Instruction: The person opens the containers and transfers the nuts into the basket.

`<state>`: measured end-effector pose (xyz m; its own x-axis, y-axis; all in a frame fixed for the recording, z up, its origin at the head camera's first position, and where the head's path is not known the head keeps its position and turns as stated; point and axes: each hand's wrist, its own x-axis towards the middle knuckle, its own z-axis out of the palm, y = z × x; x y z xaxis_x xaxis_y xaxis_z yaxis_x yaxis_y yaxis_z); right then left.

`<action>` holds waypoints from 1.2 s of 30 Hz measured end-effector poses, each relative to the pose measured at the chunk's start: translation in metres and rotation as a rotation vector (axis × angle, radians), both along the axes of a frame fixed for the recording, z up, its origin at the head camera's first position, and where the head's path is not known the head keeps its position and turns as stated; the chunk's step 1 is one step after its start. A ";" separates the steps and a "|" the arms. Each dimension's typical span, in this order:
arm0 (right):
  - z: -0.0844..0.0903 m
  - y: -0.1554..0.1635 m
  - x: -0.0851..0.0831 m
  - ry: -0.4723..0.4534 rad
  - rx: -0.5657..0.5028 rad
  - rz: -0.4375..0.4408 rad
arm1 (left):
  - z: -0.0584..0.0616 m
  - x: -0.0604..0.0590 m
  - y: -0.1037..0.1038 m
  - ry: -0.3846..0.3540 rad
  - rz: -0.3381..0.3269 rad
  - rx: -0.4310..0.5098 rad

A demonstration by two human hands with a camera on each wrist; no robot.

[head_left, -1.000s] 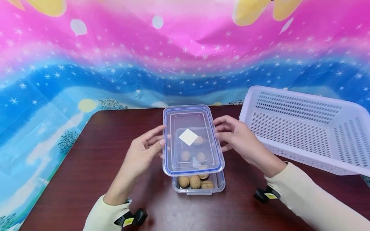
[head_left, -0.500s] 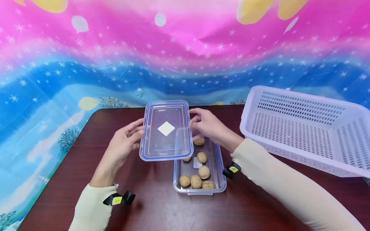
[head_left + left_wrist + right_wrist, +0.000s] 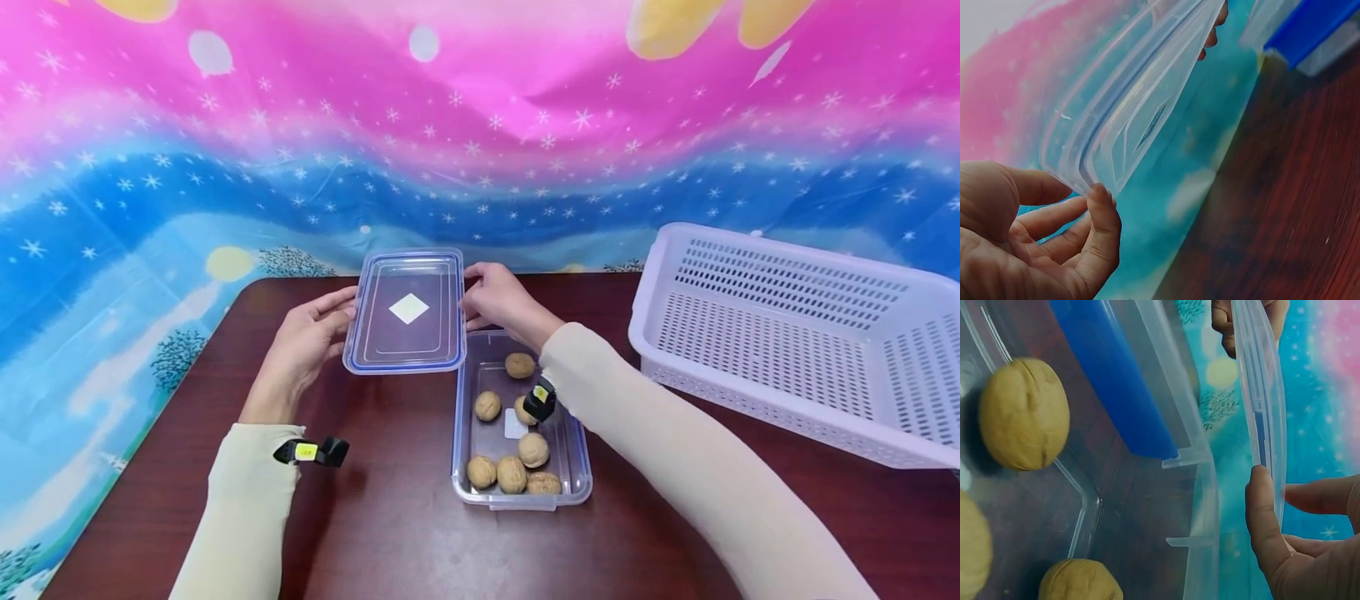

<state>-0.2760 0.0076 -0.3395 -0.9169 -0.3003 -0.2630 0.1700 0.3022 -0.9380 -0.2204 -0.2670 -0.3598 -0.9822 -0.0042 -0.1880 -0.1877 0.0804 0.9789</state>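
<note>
A clear lid (image 3: 420,342) with a blue seal and a white diamond label hangs over the table, left of and behind a clear container (image 3: 467,467). My left hand (image 3: 303,342) pinches the lid's left edge; the left wrist view shows thumb and fingers on its rim (image 3: 1085,169). On the opposite edge my right hand (image 3: 502,300) pinches the lid, and the right wrist view shows its fingers (image 3: 1263,519) on both faces. Several walnuts (image 3: 512,473) lie in the uncovered container. The right wrist strap covers part of one walnut (image 3: 524,410) in the head view.
A pale lilac perforated basket (image 3: 757,350) stands at the right on the dark wooden table (image 3: 390,533). Behind the table hangs a pink and blue patterned cloth (image 3: 480,167). My right forearm crosses over the container's right side.
Both hands have carried the lid left and back from over the container, uncovering the walnuts. The container and basket stay in place.
</note>
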 end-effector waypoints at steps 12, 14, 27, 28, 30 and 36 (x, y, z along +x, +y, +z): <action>-0.014 -0.020 -0.029 -0.052 0.008 0.032 | -0.018 -0.020 -0.017 -0.041 0.021 0.011; -0.017 -0.019 -0.033 -0.084 0.000 0.032 | -0.021 -0.022 -0.017 -0.064 0.021 0.002; -0.035 -0.019 -0.048 -0.235 -0.082 0.064 | -0.042 -0.039 -0.027 -0.191 -0.017 -0.061; -0.035 -0.020 -0.049 -0.237 -0.078 0.070 | -0.043 -0.040 -0.027 -0.198 -0.020 -0.071; -0.037 -0.020 -0.049 -0.238 -0.070 0.075 | -0.046 -0.041 -0.027 -0.216 -0.026 -0.089; -0.044 -0.018 -0.050 -0.236 0.002 0.092 | -0.047 -0.042 -0.027 -0.263 -0.050 -0.107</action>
<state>-0.3265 -0.0108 -0.3835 -0.7989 -0.3788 -0.4672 0.3560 0.3284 -0.8749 -0.2621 -0.2944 -0.4073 -0.8992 0.0100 -0.4373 -0.4271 0.1959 0.8827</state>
